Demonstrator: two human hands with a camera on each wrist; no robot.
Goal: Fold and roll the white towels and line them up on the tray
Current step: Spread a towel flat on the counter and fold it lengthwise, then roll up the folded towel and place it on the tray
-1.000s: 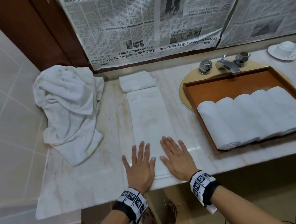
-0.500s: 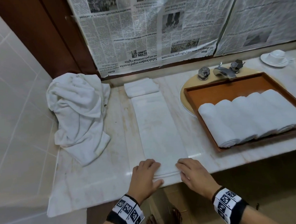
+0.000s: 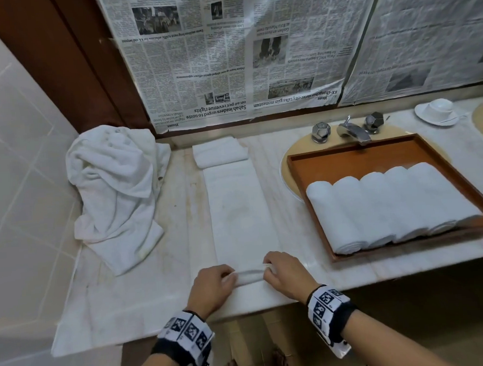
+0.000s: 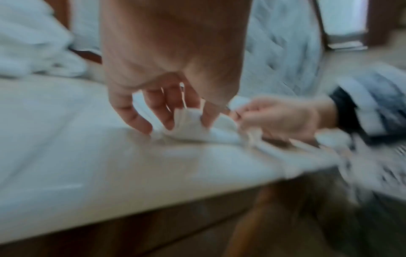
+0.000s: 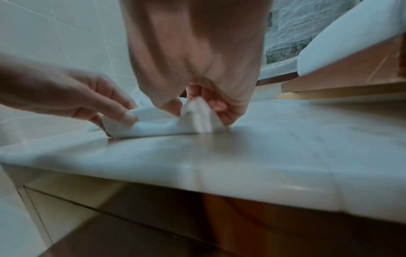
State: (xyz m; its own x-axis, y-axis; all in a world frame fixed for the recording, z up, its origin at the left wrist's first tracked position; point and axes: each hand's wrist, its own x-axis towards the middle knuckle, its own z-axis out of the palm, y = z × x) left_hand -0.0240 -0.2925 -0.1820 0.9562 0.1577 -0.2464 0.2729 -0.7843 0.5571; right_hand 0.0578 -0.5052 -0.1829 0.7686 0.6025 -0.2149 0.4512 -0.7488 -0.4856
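A long folded white towel [image 3: 240, 211] lies flat on the marble counter, running away from me. Its near end [image 3: 250, 275] is lifted into a small first roll. My left hand [image 3: 212, 283] pinches the roll's left corner [image 4: 189, 125], and my right hand [image 3: 285, 273] pinches its right corner [image 5: 198, 114]. Both hands have curled fingers on the cloth. The wooden tray [image 3: 360, 158] sits over the sink at the right and holds several rolled white towels [image 3: 388, 205] side by side.
A crumpled pile of white towels [image 3: 116, 190] lies at the counter's left against the tiled wall. A small folded towel [image 3: 218, 151] sits at the back. The faucet [image 3: 350, 128] stands behind the tray, and a cup on a saucer [image 3: 438, 110] is far right.
My hands went from lying flat on the towel's near end to curling at its edge, and now they have lifted and turned that edge into a small roll.
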